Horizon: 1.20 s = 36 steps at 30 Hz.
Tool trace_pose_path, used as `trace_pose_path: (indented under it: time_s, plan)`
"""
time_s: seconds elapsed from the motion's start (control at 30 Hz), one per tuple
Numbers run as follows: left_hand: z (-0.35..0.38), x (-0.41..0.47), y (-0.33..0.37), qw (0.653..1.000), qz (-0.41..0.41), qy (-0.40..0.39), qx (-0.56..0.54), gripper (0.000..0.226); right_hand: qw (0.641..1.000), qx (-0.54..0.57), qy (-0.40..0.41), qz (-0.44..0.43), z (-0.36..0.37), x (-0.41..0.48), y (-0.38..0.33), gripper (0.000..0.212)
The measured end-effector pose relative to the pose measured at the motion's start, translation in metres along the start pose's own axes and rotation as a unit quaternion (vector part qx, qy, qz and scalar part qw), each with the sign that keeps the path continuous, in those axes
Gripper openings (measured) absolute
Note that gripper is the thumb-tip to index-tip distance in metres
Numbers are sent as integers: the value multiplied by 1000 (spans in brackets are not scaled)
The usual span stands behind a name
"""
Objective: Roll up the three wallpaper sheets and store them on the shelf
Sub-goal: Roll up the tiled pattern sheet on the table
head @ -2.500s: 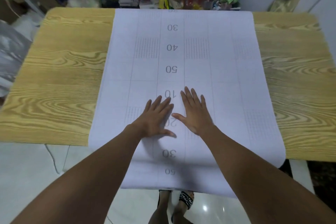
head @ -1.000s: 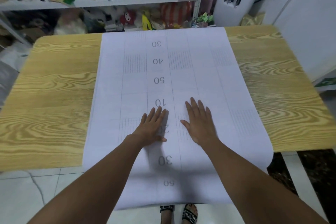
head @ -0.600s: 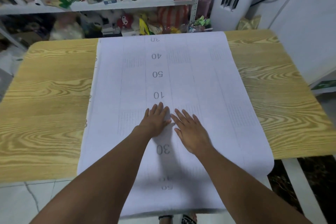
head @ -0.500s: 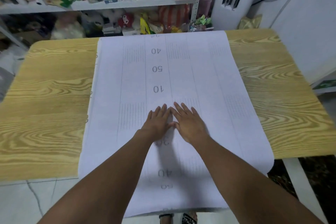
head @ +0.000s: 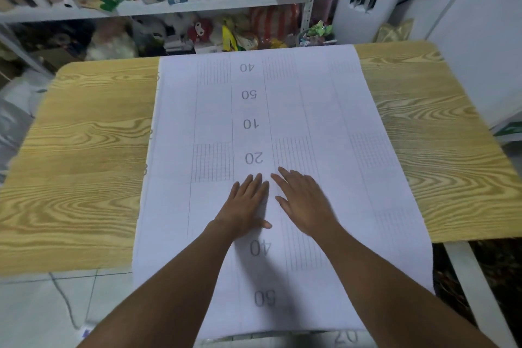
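We have both palms pressed flat on the white wallpaper sheet printed with grey upside-down numbers and ruled grids [head: 310, 110], which lies lengthwise down the middle of the yellow wood-grain table [head: 84, 164]. Our left hand [head: 245, 203] rests with fingers spread and straight, gripping nothing, just below the printed "20"; our right hand [head: 306, 200] lies just beside it, equally flat and open, its fingertips angled a little toward the left hand. The sheet's far end reaches the table's back edge, and its near end hangs over the front edge toward us, where a second layer with another printed number peeks out underneath, so we judge more than one sheet is stacked here, though we cannot tell how many. No rolling has begun, as far as we can see; this looks like smoothing and positioning. To do it well, we should keep even pressure through both palms so the paper slides without buckling, and keep the long edges parallel with the table's sides, since a skewed start will make the roll cone out at one end. The cluttered white metal shelf [head: 197, 5] behind the table is where the rolls should go.
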<state>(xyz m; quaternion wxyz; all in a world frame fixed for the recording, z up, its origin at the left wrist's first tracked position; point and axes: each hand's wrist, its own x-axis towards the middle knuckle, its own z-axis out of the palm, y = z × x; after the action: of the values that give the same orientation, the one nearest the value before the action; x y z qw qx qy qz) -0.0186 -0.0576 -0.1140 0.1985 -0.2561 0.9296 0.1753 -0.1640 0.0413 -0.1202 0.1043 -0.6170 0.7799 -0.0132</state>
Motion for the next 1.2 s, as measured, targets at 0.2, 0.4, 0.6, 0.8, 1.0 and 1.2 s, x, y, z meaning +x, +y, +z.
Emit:
trace_pose_path:
  time_s: [0.2, 0.4, 0.6, 0.8, 1.0, 1.2]
  plan:
    - [2, 0, -4, 1000, 2, 18, -15, 90, 999, 7, -43, -11, 11, -10, 3, 72]
    - [6, -6, -7, 1000, 21, 19, -11, 83, 997, -31, -64, 0, 13, -6, 4, 80]
    - [12, -17, -14, 999, 40, 23, 16, 81, 995, -66, -50, 52, 1, 14, -7, 71]
    - [13, -25, -15, 998, 40, -20, 36, 106, 992, -66, -38, 103, -11, 35, -20, 64]
    - [-2, -10, -19, 997, 24, -24, 70, 102, 1000, -23, -4, 18, -12, 16, -15, 52]
    - [-2, -2, -18, 1000, 6, -7, 20, 88, 999, 38, -29, 10, -4, 5, -13, 51]
